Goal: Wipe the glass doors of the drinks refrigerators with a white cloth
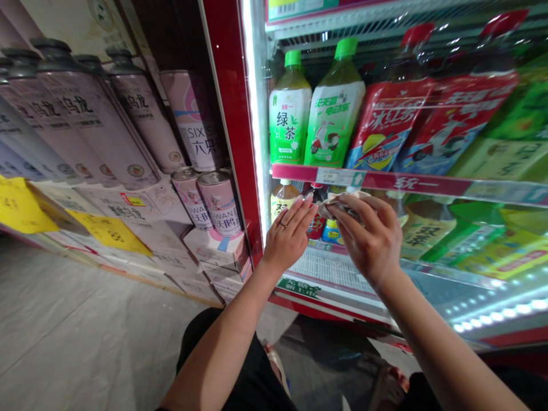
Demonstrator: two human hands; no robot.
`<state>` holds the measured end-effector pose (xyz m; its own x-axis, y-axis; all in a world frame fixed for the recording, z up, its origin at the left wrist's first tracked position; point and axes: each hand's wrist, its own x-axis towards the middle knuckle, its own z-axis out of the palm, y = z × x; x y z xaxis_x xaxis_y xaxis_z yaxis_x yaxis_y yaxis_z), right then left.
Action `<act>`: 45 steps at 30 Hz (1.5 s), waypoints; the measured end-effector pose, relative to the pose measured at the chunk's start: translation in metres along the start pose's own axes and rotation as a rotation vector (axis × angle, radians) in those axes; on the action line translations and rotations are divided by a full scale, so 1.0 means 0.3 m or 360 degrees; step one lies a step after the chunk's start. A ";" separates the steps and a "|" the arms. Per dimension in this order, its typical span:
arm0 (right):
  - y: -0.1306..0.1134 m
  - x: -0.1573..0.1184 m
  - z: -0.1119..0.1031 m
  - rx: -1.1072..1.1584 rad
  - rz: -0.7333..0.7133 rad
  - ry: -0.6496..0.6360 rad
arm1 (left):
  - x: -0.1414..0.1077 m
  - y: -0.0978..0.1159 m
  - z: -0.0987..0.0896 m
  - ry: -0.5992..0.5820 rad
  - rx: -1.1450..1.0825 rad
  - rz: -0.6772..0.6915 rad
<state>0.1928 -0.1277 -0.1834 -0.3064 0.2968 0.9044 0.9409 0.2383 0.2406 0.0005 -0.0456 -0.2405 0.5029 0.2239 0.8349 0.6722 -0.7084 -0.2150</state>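
My right hand (371, 237) is closed on a crumpled whitish cloth (336, 205), part of it hidden under the fingers. Just below the red shelf price strip (295, 173), both hands are at the front of the drinks fridge. My left hand (289, 235) lies flat with its fingers stretched out, a ring on one of them, and holds nothing. Its fingertips come close to the cloth; whether they touch it I cannot tell. Behind the hands, small bottles (280, 200) stand on the lower shelf, partly covered by my fingers.
Green tea bottles (291, 120) and red-labelled iced tea bottles (391, 108) line the shelf above. Left of the fridge's red frame (226, 85) stand pink cans (220, 200) on boxes and tall grey-capped bottles (92, 120). Yellow price cards (109, 231) hang there. Grey floor (85, 331) lies below.
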 end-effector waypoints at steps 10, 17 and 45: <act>-0.004 -0.033 0.000 0.0004 -0.0049 -0.0089 | -0.003 0.006 -0.003 -0.0101 -0.0059 -0.0007; -0.019 -0.007 0.008 -0.0022 0.0000 -0.0032 | -0.001 0.004 -0.001 -0.0015 -0.0060 -0.0015; -0.015 -0.026 -0.001 -0.0018 -0.0017 -0.0017 | 0.004 0.009 -0.013 -0.0029 -0.0105 -0.0022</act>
<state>0.1910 -0.1315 -0.1914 -0.3178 0.3041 0.8981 0.9392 0.2310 0.2541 0.0009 -0.0499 -0.2381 0.5042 0.2458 0.8279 0.6420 -0.7478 -0.1690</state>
